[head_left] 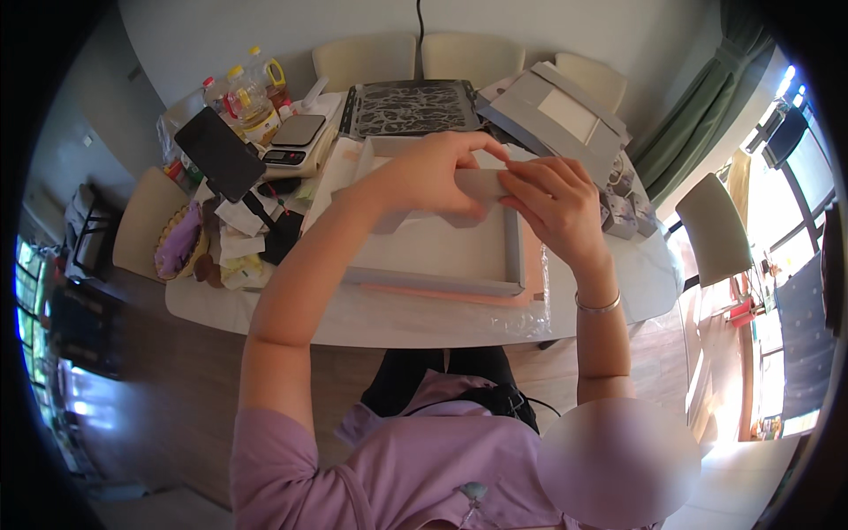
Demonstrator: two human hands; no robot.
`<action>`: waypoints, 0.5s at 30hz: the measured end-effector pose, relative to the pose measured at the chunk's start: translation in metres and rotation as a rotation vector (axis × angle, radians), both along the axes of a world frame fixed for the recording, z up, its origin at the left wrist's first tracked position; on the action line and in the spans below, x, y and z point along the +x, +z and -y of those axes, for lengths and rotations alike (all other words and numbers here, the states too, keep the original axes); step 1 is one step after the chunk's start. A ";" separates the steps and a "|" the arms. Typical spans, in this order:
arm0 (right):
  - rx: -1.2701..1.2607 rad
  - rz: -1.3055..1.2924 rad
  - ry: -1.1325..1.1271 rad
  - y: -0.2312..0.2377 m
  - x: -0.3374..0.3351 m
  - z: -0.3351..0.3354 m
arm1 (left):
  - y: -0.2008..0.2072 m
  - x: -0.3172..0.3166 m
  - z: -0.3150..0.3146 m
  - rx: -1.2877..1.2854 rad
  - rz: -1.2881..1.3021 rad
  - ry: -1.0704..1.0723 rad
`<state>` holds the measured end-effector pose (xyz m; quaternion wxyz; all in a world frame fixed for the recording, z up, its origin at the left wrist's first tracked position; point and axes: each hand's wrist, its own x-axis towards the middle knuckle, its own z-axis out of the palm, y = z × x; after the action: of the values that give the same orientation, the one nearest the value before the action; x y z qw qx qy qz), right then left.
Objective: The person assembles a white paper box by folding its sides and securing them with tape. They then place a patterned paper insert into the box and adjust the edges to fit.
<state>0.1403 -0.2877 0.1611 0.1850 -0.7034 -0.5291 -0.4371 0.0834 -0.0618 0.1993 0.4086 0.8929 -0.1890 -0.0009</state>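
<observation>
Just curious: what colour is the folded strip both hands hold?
Grey strip, clearest in the head view.

Both hands meet over the middle of the white table [389, 322]: the left hand [439, 172] and the right hand [552, 205] pinch a grey cardboard flap [480, 184] of the shallow grey box [442, 256]. A kitchen scale [296, 141] and oil bottles [252, 97] stand at the far left corner.

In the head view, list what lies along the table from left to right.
Wicker basket → black tablet on a stand → kitchen scale → left hand → right hand → small grey boxes.
</observation>
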 end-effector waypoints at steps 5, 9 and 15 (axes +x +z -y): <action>0.000 0.002 -0.004 0.001 0.007 0.008 | -0.027 -0.012 0.004 0.398 0.657 0.242; -0.018 -0.025 0.037 0.001 0.006 0.006 | -0.032 -0.012 0.002 0.444 0.802 0.269; 0.050 -0.006 0.032 0.003 -0.007 -0.015 | -0.032 -0.006 0.004 0.489 0.955 0.251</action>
<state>0.1336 -0.2731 0.1640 0.2110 -0.6913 -0.5285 -0.4453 0.0770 -0.0658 0.1669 0.0551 0.8787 -0.2396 0.4092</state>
